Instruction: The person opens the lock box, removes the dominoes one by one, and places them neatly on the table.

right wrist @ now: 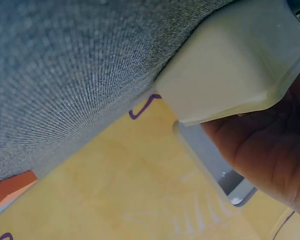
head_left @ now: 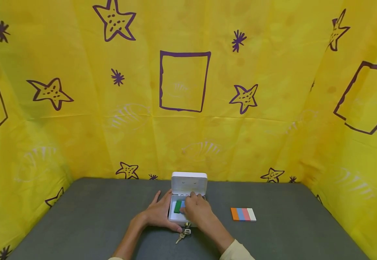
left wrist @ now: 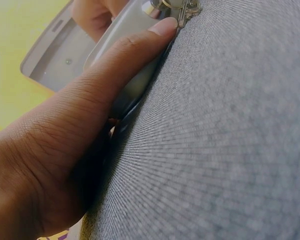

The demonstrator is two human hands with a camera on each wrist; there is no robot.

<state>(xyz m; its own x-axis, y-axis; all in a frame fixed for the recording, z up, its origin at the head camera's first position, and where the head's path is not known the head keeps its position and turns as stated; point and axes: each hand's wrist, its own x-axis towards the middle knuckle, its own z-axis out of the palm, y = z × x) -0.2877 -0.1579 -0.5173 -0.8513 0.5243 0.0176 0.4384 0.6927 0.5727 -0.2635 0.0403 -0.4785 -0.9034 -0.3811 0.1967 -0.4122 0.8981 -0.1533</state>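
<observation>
A small white metal cash box (head_left: 175,216) stands with its lid (head_left: 189,184) raised. My left hand (head_left: 157,213) braces its left side, the thumb lying straight along the front wall near the lock (left wrist: 155,9). Over the box, the fingers of my right hand (head_left: 197,208) are curled and its thumb is at a light blue block (head_left: 183,204), which it seems to pinch. Beside that block a green block (head_left: 178,206) sits in the box. My right hand hides the box's right part and its own fingertips. Keys (head_left: 181,237) hang from the lock at the front.
Right of the box, a row of thin blocks lies side by side on the grey table (head_left: 282,216): orange (head_left: 234,214), light blue (head_left: 241,214), pink (head_left: 246,214) and white (head_left: 251,214). A yellow patterned cloth (head_left: 227,144) surrounds the table's back and sides.
</observation>
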